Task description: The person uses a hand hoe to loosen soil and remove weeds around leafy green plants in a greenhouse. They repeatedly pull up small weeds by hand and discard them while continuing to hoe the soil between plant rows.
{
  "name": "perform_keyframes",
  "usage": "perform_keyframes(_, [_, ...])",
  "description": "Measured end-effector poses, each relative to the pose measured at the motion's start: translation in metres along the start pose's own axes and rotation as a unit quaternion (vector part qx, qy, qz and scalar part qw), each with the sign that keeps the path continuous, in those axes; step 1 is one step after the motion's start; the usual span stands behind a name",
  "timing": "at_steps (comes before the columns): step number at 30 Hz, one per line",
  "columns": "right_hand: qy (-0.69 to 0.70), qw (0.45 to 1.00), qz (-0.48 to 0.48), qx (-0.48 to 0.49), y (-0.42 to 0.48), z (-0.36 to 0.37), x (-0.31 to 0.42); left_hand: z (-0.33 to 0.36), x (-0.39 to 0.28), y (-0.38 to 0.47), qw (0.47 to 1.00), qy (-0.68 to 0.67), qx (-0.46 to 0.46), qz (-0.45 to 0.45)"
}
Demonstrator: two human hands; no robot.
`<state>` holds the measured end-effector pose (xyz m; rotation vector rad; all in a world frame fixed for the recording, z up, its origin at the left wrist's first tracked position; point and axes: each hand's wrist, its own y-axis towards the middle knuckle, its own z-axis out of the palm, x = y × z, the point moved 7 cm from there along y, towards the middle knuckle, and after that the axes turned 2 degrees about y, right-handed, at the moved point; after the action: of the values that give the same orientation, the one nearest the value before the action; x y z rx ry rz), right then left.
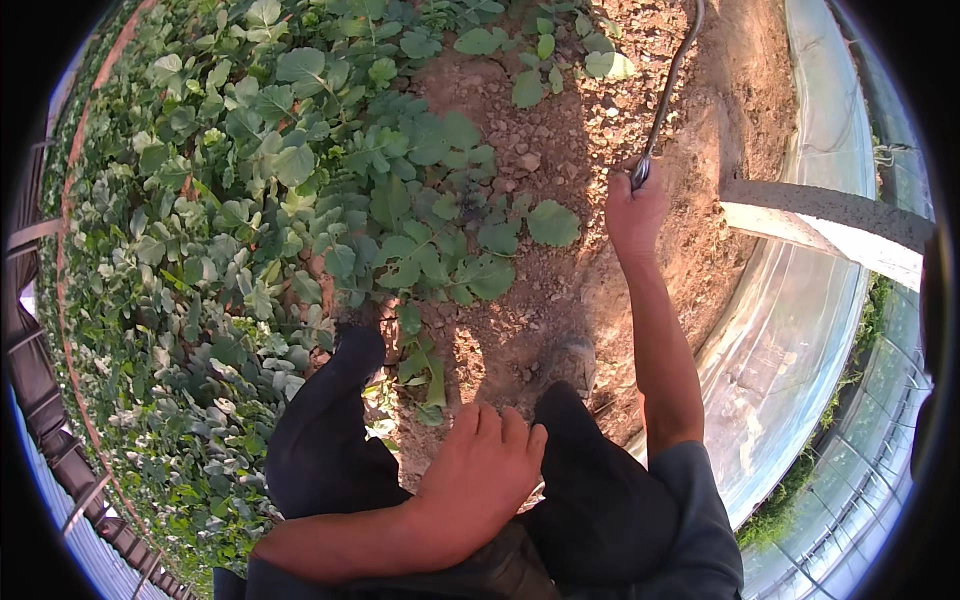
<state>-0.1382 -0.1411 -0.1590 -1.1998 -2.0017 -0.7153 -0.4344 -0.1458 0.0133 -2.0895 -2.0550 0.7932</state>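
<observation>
My right hand (637, 214) grips the shiny end of a thin, dark, bent metal rod (664, 101). The rod runs upward from my fist and leaves the picture at the top edge, so its far end is hidden. Below it lies bare soil (540, 150) with small clods. My left hand (480, 469) is in front of my lap, between my knees, back facing up. Its fingers curl downward, and the palm is hidden. Beside the strip of soil grow broad-leaved green plants (480, 277), some leaves with holes.
A dense bed of leafy plants (225, 187) fills the left side. At right stand a pale concrete post (825, 214) and a wall of clear plastic sheeting (787, 337). My dark-trousered knees (607, 487) and a dusty shoe (574, 364) are close to the soil.
</observation>
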Motion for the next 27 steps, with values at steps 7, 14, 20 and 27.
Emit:
perform_keyframes(7, [-0.266,0.946,0.014,0.183,-0.037,0.042,-0.127,0.003,-0.002,0.002,0.999,0.006,0.035,0.021])
perform_keyframes(14, [-0.115,0.992,0.033,0.049,-0.070,-0.004,-0.102,-0.003,0.001,-0.001,1.000,-0.010,-0.007,0.016])
perform_keyframes(20, [-0.190,0.968,0.064,0.149,-0.093,0.000,-0.113,0.008,0.000,-0.005,1.000,-0.018,0.022,0.006])
perform_keyframes(27, [-0.313,0.918,0.143,0.194,-0.129,-0.033,-0.181,-0.003,-0.005,-0.001,1.000,-0.008,-0.011,0.016])
